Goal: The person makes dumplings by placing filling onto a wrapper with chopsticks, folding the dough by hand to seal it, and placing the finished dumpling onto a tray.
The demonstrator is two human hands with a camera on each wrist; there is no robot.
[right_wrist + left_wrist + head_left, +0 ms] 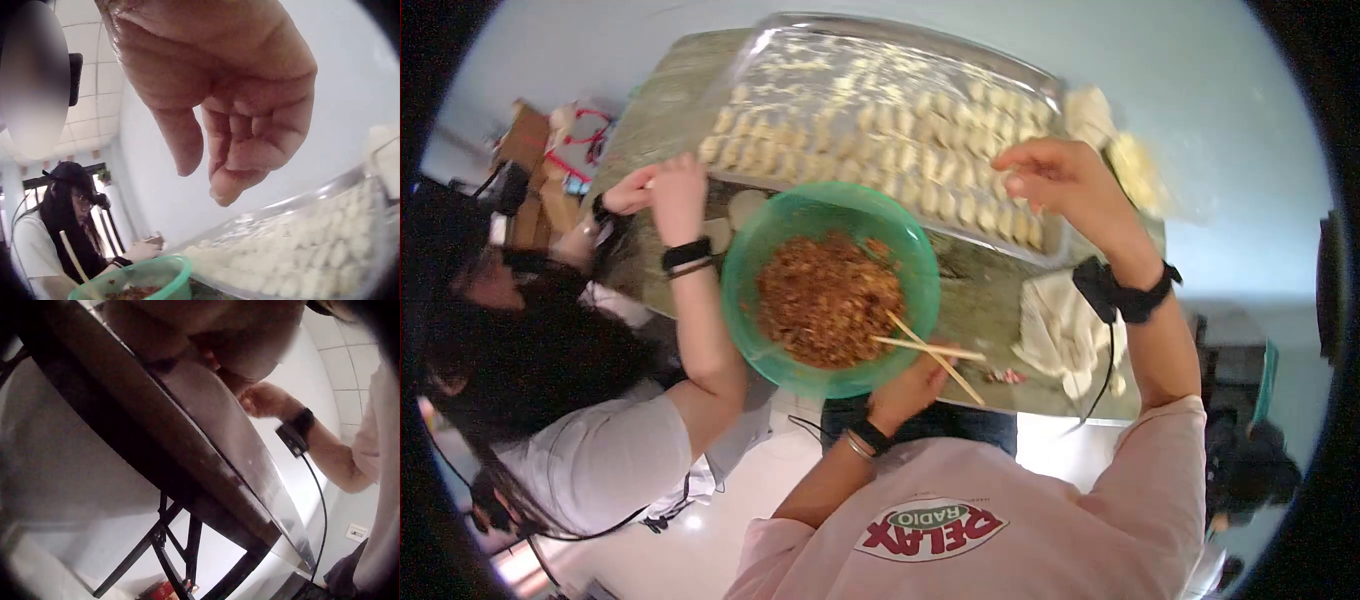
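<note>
Since the bowl (920, 275) sits near the edge of the table (990, 300) between the wearer and another person (615, 470), its filling (825, 300) is probably meant to be in reach of both. Beyond the bowl and to its right is the tray (1055, 245), where dumplings (965, 210) lie in close rows, perhaps to save room; pale streaks (840, 75), possibly flour, mark its far part. Right of the bowl, the right hand (1055, 180) hangs over the tray, thumb and fingertips apart, nothing visible between them. The left hand (908, 395) is at the bowl's near right side, its fingers partly hidden, so I cannot tell whether they grip anything. Chopsticks (924, 347) cross over the bowl's near right rim, ends outward, likely handy to pick up. Left of the bowl, the other person's hands (678, 185) come together; pale discs (745, 207), perhaps wrappers, lie beside the bowl. A cloth (1060, 325) is to its right. Under the bowl, the tabletop is mottled grey-green, on black legs (194, 556); around are a pale blue wall (350, 81), tiled ceiling (84, 69) and pale floor (775, 530).
</note>
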